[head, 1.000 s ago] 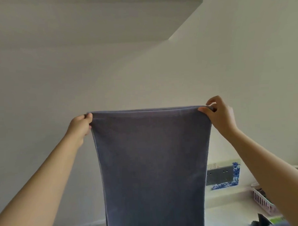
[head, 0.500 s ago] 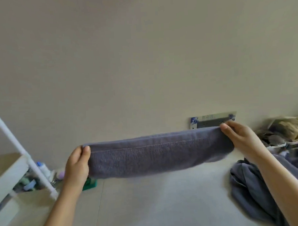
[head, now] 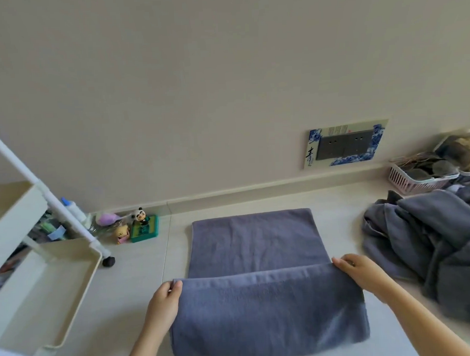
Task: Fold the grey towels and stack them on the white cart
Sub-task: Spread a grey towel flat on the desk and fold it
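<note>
Now the left hand and right hand pinch the grey towel, down from the air onto the floor, near half folded away from them; white cart waits left, unfolded pile right.

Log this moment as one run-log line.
phase: folding | left hand: pinches grey towel corner | right hand: pinches other corner | white cart: no towels visible | unfolded pile: right
</note>
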A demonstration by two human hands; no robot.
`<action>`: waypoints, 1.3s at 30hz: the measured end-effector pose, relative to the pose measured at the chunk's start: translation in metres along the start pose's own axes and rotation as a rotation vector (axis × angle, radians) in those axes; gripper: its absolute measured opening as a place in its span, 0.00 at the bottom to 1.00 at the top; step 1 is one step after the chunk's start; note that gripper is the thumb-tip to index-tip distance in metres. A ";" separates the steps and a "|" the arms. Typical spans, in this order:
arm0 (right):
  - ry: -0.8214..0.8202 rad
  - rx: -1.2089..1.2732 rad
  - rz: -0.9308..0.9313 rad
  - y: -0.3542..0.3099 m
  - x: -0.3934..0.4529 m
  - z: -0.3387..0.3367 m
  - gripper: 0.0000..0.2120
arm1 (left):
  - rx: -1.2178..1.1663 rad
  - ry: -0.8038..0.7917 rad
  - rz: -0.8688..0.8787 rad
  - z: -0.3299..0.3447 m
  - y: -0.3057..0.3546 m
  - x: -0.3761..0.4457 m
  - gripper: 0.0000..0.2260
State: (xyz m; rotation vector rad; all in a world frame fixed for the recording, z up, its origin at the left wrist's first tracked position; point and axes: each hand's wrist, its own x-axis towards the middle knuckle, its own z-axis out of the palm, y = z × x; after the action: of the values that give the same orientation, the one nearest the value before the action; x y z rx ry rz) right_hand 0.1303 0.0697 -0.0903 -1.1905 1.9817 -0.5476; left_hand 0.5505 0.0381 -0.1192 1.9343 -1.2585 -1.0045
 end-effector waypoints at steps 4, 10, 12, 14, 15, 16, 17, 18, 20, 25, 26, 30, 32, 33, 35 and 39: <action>0.106 0.237 0.036 0.000 0.010 0.020 0.13 | -0.133 0.025 -0.039 0.016 0.007 0.007 0.13; -0.022 0.220 0.129 0.018 0.000 0.045 0.10 | 0.029 -0.141 -0.147 0.036 -0.026 0.003 0.10; 0.019 0.136 0.137 0.026 0.000 0.048 0.07 | 0.107 -0.071 -0.083 0.036 -0.025 0.003 0.09; 0.115 0.095 0.100 0.027 -0.001 0.049 0.06 | 0.110 0.024 -0.009 0.034 -0.016 -0.002 0.07; 0.163 0.102 0.072 0.024 -0.001 0.050 0.06 | 0.095 0.069 0.021 0.033 -0.013 -0.004 0.07; 0.202 0.127 0.044 0.023 -0.002 0.050 0.06 | 0.072 0.108 0.036 0.033 -0.010 -0.005 0.07; 0.229 0.147 0.031 0.020 -0.003 0.050 0.06 | 0.056 0.133 0.033 0.033 -0.009 -0.006 0.08; 0.245 0.166 0.031 0.021 -0.002 0.051 0.06 | 0.053 0.136 0.018 0.034 -0.011 -0.005 0.09; 0.219 0.171 0.073 0.022 0.000 0.052 0.06 | 0.073 0.078 -0.042 0.037 -0.017 0.000 0.09; 0.034 0.035 0.104 0.028 0.002 0.053 0.08 | 0.159 0.024 -0.073 0.043 -0.028 0.005 0.10; 0.035 0.004 0.078 0.028 0.004 0.053 0.08 | 0.162 0.066 -0.057 0.044 -0.028 0.004 0.09; 0.129 0.009 0.047 0.023 0.006 0.055 0.07 | 0.225 0.159 -0.048 0.049 -0.032 0.000 0.08; 0.121 0.000 0.064 0.024 0.005 0.058 0.07 | 0.260 0.143 -0.065 0.052 -0.033 0.001 0.07; 0.114 -0.013 0.075 0.026 0.005 0.061 0.07 | 0.278 0.137 -0.076 0.053 -0.033 0.002 0.06; 0.111 -0.037 0.083 0.029 0.004 0.064 0.06 | 0.300 0.132 -0.083 0.055 -0.033 0.004 0.05; 0.080 -0.067 0.078 0.027 0.004 0.065 0.16 | 0.283 0.136 -0.095 0.057 -0.031 0.003 0.05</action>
State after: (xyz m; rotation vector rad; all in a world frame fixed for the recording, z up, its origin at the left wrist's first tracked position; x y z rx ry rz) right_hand 0.1646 0.0802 -0.1515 -1.1424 2.1194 -0.4999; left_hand 0.5177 0.0414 -0.1749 2.2553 -1.2970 -0.7560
